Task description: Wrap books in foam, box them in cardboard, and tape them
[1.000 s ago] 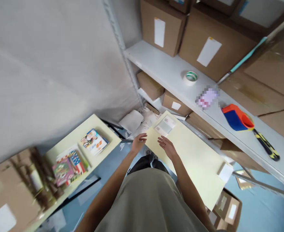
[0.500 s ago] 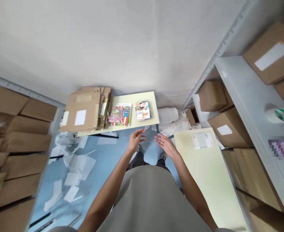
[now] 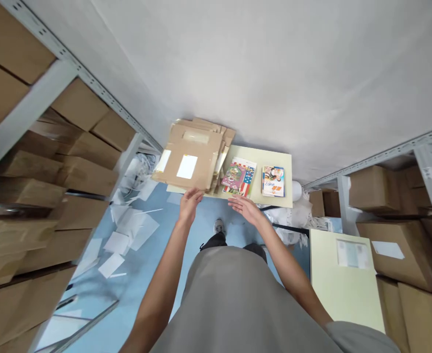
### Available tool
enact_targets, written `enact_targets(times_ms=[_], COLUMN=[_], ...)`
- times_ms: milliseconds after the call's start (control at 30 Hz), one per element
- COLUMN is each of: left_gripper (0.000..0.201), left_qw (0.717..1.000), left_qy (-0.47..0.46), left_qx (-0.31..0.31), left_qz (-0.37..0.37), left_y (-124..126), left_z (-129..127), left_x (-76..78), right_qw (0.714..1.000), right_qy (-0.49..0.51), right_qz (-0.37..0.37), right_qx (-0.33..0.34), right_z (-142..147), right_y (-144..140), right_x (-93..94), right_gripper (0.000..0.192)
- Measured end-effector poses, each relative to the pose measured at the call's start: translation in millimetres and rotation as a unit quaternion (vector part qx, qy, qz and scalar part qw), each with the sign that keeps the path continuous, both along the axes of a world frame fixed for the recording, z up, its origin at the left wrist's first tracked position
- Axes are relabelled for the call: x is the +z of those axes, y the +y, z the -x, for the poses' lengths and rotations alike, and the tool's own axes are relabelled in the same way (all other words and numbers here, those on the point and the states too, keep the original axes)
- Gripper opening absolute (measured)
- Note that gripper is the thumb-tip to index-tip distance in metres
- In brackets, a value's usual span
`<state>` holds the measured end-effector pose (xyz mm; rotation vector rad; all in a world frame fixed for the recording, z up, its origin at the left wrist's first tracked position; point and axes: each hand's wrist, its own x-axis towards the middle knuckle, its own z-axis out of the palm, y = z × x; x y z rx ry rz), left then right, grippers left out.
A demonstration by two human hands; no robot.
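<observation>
My left hand is open near the front edge of the pale table, by the lower edge of a stack of flattened cardboard boxes. Just in front of a pile of colourful books, my right hand is held with its fingers apart and nothing in it. Whether either hand touches anything is hard to tell. Farther right on the same table lies a smaller stack of books with a white and orange cover.
Shelves with cardboard boxes stand at the left and right. Loose white sheets lie on the blue floor. A second pale table bears a whitish packet. White wrapping is bunched behind it.
The view has turned left, so the table and its stacks appear farther right. Both hands have come nearer the table's edge, toward the cardboard and colourful books, and stay apart.
</observation>
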<state>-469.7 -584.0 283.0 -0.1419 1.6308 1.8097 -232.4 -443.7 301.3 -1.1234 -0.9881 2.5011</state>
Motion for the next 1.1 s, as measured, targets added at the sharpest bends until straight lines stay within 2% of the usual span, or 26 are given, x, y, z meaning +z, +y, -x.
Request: enact_targets(times_ms=[100,233,367,467,533,600,667,733,800,833,867,933,1033,1100], left_gripper=[0.038,0.031,0.032,0.040,0.046,0.049,0.053,0.061,0.068,0.069,0.068,0.064,0.062,0.060], left_qw=[0.998,0.995,0.993,0.992,0.993,0.994,0.993,0.992,0.989,0.986,0.981,0.967,0.934,0.905], left_qy=[-0.027,-0.049,-0.071,-0.079,-0.066,-0.032,0.012,0.053,0.081,0.089,0.094,0.097,0.095,0.094], left_qx=[0.054,0.047,0.042,0.065,0.095,0.098,0.067,0.022,-0.036,-0.071,-0.110,-0.196,-0.318,-0.386], left_qz=[0.031,0.069,0.086,0.079,0.032,-0.039,-0.093,-0.114,-0.120,-0.124,-0.127,-0.129,-0.134,-0.153], left_y=[-3,6,14,20,23,25,25,26,30,33,38,49,68,81], left_z=[48,82,92,93,93,94,96,97,95,91,87,72,41,18], left_x=[-12.9,-28.0,-33.7,-28.2,-19.4,-7.3,7.1,21.7,34.6,40.0,44.7,51.9,59.2,62.0], right_qw=[0.999,0.994,0.989,0.988,0.986,0.982,0.974,0.957,0.925,0.899,0.869,0.825,0.746,0.739], right_qy=[-0.049,-0.106,-0.134,-0.133,-0.128,-0.120,-0.113,-0.112,-0.123,-0.138,-0.154,-0.181,-0.244,-0.254], right_qz=[0.007,-0.017,-0.048,-0.061,-0.095,-0.137,-0.182,-0.239,-0.312,-0.354,-0.395,-0.432,-0.496,-0.492], right_qx=[-0.011,-0.031,-0.034,-0.040,-0.046,-0.057,-0.080,-0.121,-0.180,-0.219,-0.255,-0.316,-0.373,-0.384], right_z=[65,117,134,137,137,134,126,112,89,74,58,19,-48,-94], right_y=[0,3,8,14,19,28,42,61,85,97,109,129,143,136], right_x=[-13.0,-26.5,-28.1,-20.1,-10.3,3.3,20.6,40.6,61.2,70.8,79.2,91.4,95.9,92.6], right_gripper=[0.026,0.022,0.022,0.023,0.022,0.024,0.031,0.040,0.048,0.049,0.051,0.057,0.064,0.068])
